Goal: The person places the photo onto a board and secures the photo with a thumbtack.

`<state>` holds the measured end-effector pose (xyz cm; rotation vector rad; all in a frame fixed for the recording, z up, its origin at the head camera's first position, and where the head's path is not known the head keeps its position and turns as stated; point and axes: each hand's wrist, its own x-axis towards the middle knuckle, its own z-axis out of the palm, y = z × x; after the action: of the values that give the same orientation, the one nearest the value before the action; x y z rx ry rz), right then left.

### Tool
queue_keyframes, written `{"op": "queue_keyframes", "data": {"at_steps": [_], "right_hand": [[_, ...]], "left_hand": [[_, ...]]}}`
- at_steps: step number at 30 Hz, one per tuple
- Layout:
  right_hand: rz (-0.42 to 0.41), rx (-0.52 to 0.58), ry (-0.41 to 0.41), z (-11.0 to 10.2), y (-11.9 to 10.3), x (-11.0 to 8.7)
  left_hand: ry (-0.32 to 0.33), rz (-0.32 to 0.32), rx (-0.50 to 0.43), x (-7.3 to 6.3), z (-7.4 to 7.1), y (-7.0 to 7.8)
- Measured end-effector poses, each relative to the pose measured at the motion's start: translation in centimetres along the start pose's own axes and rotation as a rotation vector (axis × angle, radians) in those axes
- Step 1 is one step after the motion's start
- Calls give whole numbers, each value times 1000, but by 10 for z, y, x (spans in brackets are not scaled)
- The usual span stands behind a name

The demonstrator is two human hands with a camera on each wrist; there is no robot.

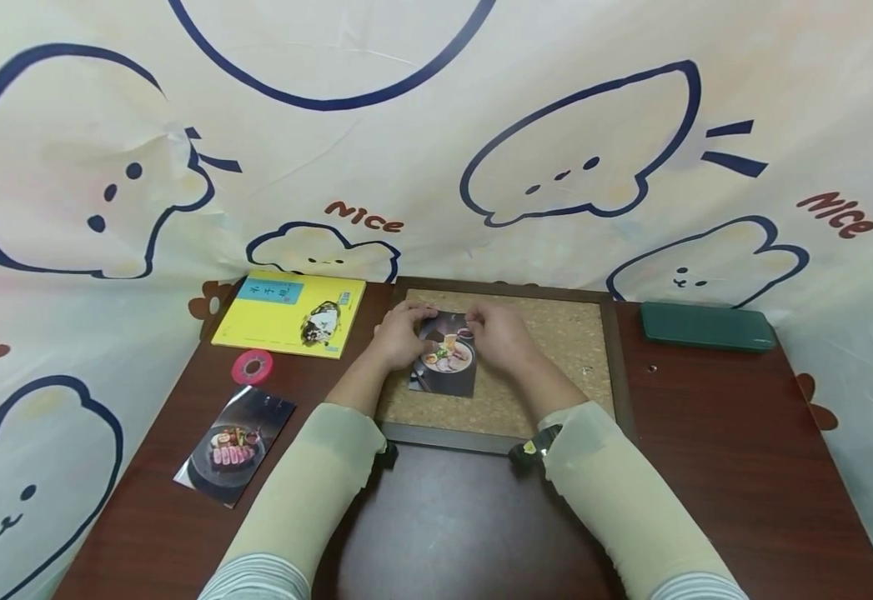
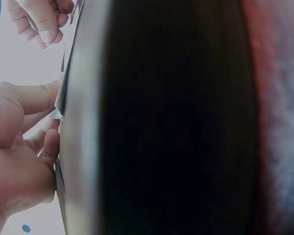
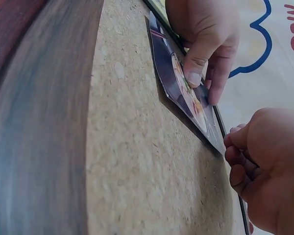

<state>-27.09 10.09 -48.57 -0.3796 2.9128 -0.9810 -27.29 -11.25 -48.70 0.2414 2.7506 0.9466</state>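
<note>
A photo of a bowl of noodles [image 1: 444,360] lies on a framed cork board [image 1: 549,400], its near edge slightly raised in the right wrist view. My left hand [image 1: 400,335] holds the photo at its upper left, the thumb on the printed face and the fingers at its far edge. At the upper right corner is my right hand [image 1: 502,337], thumb and forefinger pinched together. A tiny pale tip, apparently a small pin [image 2: 47,44], shows at those fingertips in the left wrist view; most of it is hidden.
Left of the board lie a yellow book [image 1: 278,321], a roll of pink tape [image 1: 252,367] and another food photo [image 1: 235,446]. A dark green case [image 1: 708,326] sits at the back right. Small clear bits [image 1: 586,370] rest on the cork; a tiny object [image 1: 652,368] lies on the table.
</note>
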Motion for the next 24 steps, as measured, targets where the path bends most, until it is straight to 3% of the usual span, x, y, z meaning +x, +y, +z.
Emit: {"op": "queue_keyframes", "data": {"at_steps": [10,24], "right_hand": [[1,-11,-60,5,-6,14],[-22,-107,-128,7,-13,30]], "left_hand": [[-39,-7,-47,0,-4,-2],[-43,-16,-86,3,-1,-3]]}}
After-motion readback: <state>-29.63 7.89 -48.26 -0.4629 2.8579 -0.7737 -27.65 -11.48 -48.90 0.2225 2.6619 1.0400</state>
